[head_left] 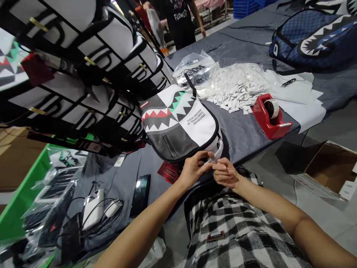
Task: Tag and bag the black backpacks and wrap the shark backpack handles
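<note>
A small black and white bag (178, 123) with a red and green shark-teeth pattern lies on the dark cloth near the table's front edge. At its near right corner, my left hand (195, 168) pinches a white strip (218, 152) that runs along the bag's side. My right hand (225, 173) touches the left one, its fingers curled together at the strip's lower end; whatever lies between those fingertips is too small to make out. A red tag (169, 172) sticks out beneath the bag, beside my left hand.
Stacked white and black bags (111, 48) rise at the left. A red tape dispenser (270, 117) stands right of the bag, near a heap of white slips (237, 85). A phone (140, 195) and a white charger (94, 209) lie lower left. Behind the table stands a person (180, 22).
</note>
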A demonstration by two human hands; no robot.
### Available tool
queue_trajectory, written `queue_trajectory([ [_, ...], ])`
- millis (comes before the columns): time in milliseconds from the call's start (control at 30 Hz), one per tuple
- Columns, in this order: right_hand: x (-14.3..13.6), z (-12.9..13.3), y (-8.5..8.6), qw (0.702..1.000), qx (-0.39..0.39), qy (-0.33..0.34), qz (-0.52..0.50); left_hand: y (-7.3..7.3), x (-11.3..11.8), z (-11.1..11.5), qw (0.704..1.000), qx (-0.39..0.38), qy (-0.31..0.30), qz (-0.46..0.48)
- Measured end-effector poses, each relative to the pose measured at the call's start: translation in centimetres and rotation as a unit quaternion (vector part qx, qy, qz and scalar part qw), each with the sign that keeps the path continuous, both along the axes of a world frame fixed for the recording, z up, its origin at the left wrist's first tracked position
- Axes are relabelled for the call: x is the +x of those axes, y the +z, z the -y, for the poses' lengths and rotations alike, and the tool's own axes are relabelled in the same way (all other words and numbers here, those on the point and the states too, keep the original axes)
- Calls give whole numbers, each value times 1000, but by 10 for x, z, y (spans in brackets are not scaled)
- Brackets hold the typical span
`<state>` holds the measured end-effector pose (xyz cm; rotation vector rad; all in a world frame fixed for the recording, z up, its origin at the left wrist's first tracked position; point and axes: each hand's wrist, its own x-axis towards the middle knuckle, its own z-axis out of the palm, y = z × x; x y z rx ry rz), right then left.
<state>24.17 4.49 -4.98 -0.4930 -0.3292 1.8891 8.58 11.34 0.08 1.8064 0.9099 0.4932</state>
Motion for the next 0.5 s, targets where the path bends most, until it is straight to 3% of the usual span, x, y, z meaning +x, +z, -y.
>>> queue_trajectory([
  [67,6,0,-5,999,7,-36,20,-3,0,1,999,15,-37,-15],
  [167,17,8,-13,998,-12,-67,14,-10,-4,7,979,167,-95,-66],
  [300,32,21,-12,997,-39,-58,12,-22,-18,15,888,405,-182,-118],
  [400,46,21,-7,996,-54,-56,46,-31,-37,20,824,494,-202,-193],
  [500,62,9,-9,979,-79,-94,165,-34,-60,30,778,545,-204,-238],
])
